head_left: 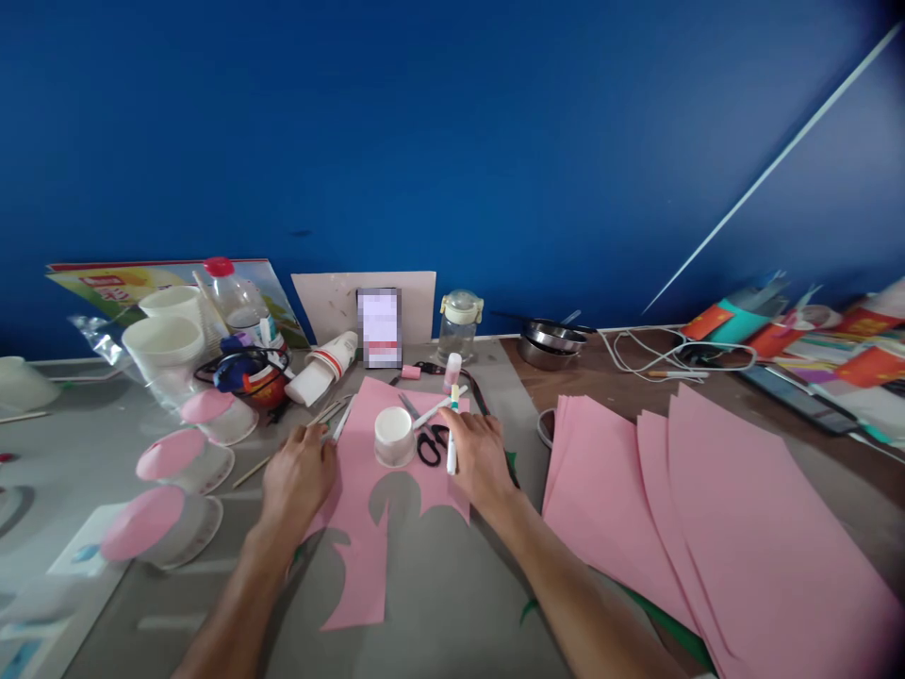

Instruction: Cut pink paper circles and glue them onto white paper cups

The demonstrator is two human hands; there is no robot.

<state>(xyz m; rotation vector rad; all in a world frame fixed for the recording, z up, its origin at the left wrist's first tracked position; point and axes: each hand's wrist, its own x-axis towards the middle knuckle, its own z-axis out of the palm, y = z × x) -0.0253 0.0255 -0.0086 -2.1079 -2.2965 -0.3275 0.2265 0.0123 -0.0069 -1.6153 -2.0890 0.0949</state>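
My left hand (pixel 298 476) rests with curled fingers on the left edge of a cut pink paper sheet (pixel 360 528) lying on the grey table; I cannot see anything in it. My right hand (pixel 479 462) lies on the sheet's right side and grips a white marker (pixel 452 441) with a green and yellow cap, held upright. An upturned white paper cup (pixel 394 436) stands on the sheet between my hands. Black scissors (pixel 428 443) lie just right of the cup, close to my right hand.
Several pink sheets (pixel 679 509) are stacked at the right. Pink-topped paper cups (pixel 185 457) lie at the left, white cups (pixel 164 339) and a bottle (pixel 237 297) behind them. A jar (pixel 459 325), a glue stick (pixel 452 371), metal bowls (pixel 555 339), cables (pixel 671 356) and coloured papers (pixel 813 339) line the back.
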